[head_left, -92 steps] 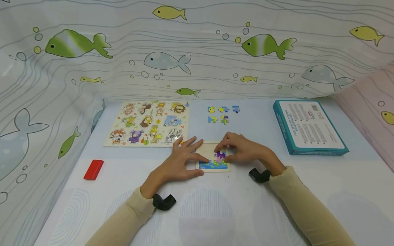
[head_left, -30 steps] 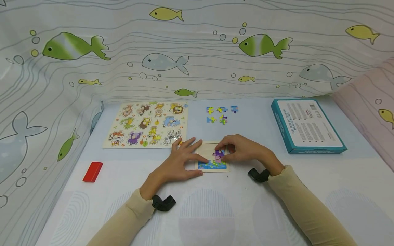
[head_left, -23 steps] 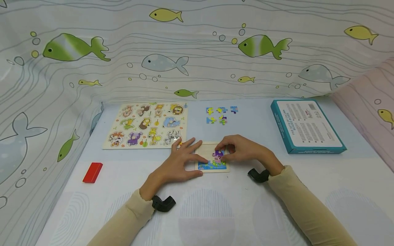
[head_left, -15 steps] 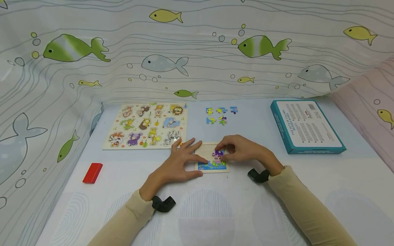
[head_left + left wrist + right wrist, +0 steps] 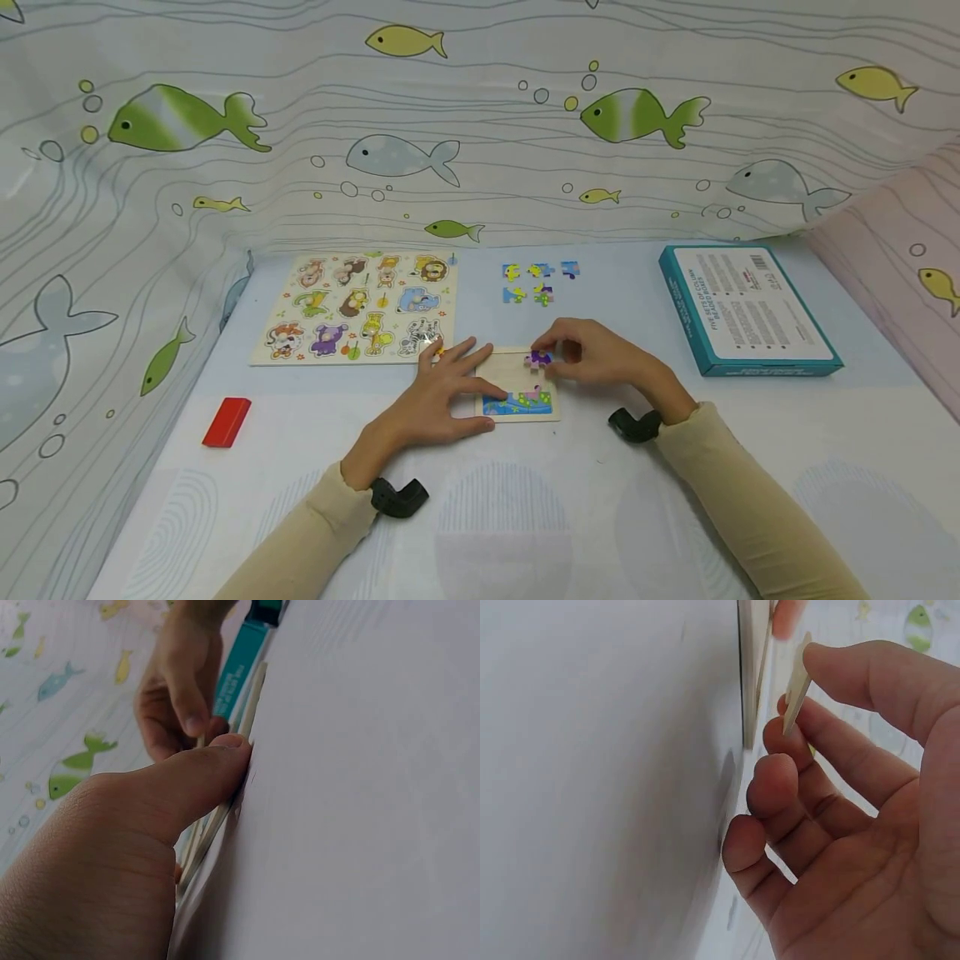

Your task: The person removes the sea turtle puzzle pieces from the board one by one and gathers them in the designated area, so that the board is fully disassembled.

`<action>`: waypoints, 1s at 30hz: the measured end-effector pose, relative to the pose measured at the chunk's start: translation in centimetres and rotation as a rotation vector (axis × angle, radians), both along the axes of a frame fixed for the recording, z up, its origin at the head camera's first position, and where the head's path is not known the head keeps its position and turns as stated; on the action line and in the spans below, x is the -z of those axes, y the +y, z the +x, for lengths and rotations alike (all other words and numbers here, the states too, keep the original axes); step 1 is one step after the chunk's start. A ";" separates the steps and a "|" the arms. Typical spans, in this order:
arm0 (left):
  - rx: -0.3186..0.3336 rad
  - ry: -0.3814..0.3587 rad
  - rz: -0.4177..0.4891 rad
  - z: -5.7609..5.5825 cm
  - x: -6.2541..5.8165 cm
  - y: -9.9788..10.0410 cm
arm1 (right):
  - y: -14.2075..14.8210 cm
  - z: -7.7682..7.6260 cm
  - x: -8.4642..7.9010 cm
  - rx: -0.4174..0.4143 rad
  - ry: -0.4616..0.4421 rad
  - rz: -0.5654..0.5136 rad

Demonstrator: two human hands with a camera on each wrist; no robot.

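A small wooden puzzle tray (image 5: 495, 367) lies in front of me, its lower row filled with blue sea-picture pieces (image 5: 517, 404). My right hand (image 5: 596, 354) pinches a purple jigsaw piece (image 5: 537, 359) between thumb and fingers over the tray's upper right. In the right wrist view that jigsaw piece (image 5: 798, 694) shows edge-on, raised off the tray. My left hand (image 5: 442, 396) is spread with fingers extended, its index fingertip on the laid pieces and its thumb at the tray's near left edge. The left wrist view shows the left thumb (image 5: 202, 776) against the tray edge.
Several loose jigsaw pieces (image 5: 542, 271) lie in two rows behind the tray. An animal peg puzzle board (image 5: 360, 321) is at the back left, overlapped by the left fingertips. A teal box (image 5: 750, 308) lies at the right, a red block (image 5: 227, 422) at the left.
The purple piece, earlier down against the lower row, has been lifted and moved up and slightly right by my right hand. My left hand stays in place.
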State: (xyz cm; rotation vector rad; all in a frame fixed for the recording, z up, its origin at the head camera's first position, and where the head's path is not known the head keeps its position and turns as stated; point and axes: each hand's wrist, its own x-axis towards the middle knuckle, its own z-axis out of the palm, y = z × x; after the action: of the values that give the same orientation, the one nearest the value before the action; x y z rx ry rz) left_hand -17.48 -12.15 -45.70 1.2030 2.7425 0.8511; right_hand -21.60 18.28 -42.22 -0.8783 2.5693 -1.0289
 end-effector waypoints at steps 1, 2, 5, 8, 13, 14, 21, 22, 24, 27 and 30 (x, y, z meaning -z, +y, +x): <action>-0.002 -0.004 0.000 0.0 0.0 0.0 | 0.2 -0.1 0.0 0.010 0.003 -0.001; -0.003 -0.009 -0.001 0.0 0.0 0.0 | 0.3 -0.1 0.0 0.021 0.006 0.000; -0.006 -0.014 -0.001 0.0 0.0 0.0 | 0.9 -0.4 -0.1 0.055 0.021 0.018; -0.006 -0.012 -0.002 0.0 0.0 0.0 | 1.6 -0.6 -0.1 0.096 0.029 0.035; -0.008 -0.009 -0.005 0.1 -0.1 0.0 | 2.7 -1.2 0.1 0.176 0.033 0.071; -0.009 -0.007 -0.005 0.1 -0.1 0.1 | 2.9 -1.3 0.1 0.190 0.035 0.079; -0.007 -0.001 0.001 0.0 -0.2 0.1 | 4.0 -1.7 0.2 0.240 0.051 0.115; -0.007 -0.003 0.001 0.0 -0.2 0.1 | 4.0 -1.7 0.2 0.242 0.056 0.118; -0.007 -0.005 0.002 0.0 -0.1 0.1 | 4.1 -1.8 0.2 0.240 0.059 0.119; -0.009 -0.008 0.000 0.0 -0.1 0.1 | 4.2 -1.8 0.2 0.245 0.057 0.116; -0.011 -0.014 0.003 0.1 -0.1 0.1 | 4.4 -1.9 0.2 0.249 0.057 0.118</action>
State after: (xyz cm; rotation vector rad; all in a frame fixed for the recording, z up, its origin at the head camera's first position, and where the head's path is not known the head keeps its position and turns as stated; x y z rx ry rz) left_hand -17.38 -12.05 -45.61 1.1794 2.7399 0.8612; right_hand -23.45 22.66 -42.45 -0.5771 2.8082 -0.9128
